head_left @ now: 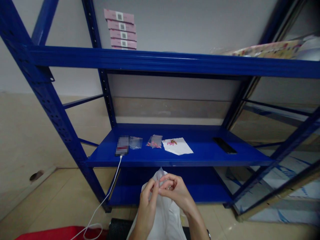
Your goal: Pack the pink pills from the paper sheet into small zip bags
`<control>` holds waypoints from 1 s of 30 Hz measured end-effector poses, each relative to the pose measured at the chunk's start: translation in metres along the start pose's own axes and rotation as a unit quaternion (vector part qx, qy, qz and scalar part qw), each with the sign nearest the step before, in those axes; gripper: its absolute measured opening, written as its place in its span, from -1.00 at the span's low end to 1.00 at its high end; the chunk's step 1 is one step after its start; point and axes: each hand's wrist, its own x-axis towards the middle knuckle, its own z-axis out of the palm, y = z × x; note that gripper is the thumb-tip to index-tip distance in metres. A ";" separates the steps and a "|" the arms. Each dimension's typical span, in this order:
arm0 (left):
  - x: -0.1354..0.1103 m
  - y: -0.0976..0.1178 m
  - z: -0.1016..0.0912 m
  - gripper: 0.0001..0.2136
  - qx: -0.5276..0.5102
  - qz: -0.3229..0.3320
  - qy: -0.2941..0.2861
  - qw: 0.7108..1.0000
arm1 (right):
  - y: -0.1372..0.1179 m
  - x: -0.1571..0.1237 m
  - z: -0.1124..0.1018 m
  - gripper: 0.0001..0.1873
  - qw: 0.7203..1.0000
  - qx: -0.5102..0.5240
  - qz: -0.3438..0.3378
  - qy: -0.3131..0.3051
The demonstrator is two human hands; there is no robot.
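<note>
In front of the shelf, my left hand (148, 201) and my right hand (178, 191) come together with fingertips pinched. Between them is a thin, translucent plastic piece (161, 172), which looks like a small clear bag; its full shape is hard to make out against the white clothing behind. Beyond my hands, on the blue shelf, lies a white sheet of paper (180, 146) bearing a small heap of pink and brown pills (172, 142). Left of the paper sits a clear zip bag (155, 141) with pink pills in its bottom. Another clear bag (136, 142) lies farther left.
A phone (122, 145) with a white charging cable (113, 180) lies at the shelf's left. A black phone (225, 145) rests at its right. Above runs a blue shelf beam (175, 59); stacked pink boxes (122, 30) stand over it. A red item (62, 233) lies at lower left.
</note>
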 end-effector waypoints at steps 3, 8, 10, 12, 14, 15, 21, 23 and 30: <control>0.001 0.001 0.002 -0.70 -0.009 -0.014 -0.020 1.000 | 0.001 0.001 -0.005 -0.64 1.000 -0.011 0.001 -0.011; 0.008 -0.008 -0.004 -0.71 0.050 0.016 -0.048 0.997 | -0.002 0.005 -0.004 -0.71 0.993 -0.093 -0.056 0.044; 0.011 -0.012 -0.009 -0.73 0.080 0.031 -0.051 0.995 | -0.006 0.007 0.002 -0.77 0.980 -0.162 -0.092 0.073; 0.013 -0.015 -0.013 -0.73 0.107 0.040 -0.047 0.992 | -0.010 0.008 0.009 -0.84 0.967 -0.210 -0.124 0.076; 0.015 -0.017 -0.016 -0.74 0.123 0.045 -0.044 0.990 | -0.013 0.009 0.016 -0.86 0.958 -0.237 -0.145 0.072; 0.016 -0.017 -0.018 -0.74 0.126 0.048 -0.044 0.990 | -0.015 0.009 0.018 -0.86 0.954 -0.249 -0.149 0.072; 0.021 -0.002 -0.022 -0.75 0.149 0.067 -0.059 0.985 | -0.025 0.004 0.021 -0.88 0.940 -0.289 -0.146 0.104; 0.025 0.007 -0.022 -0.75 0.165 0.085 -0.072 0.980 | -0.026 0.002 0.021 -0.89 0.937 -0.287 -0.141 0.138; 0.041 0.013 -0.008 -0.76 0.193 0.113 -0.083 0.971 | -0.009 0.002 0.018 -0.88 0.942 -0.233 -0.100 0.221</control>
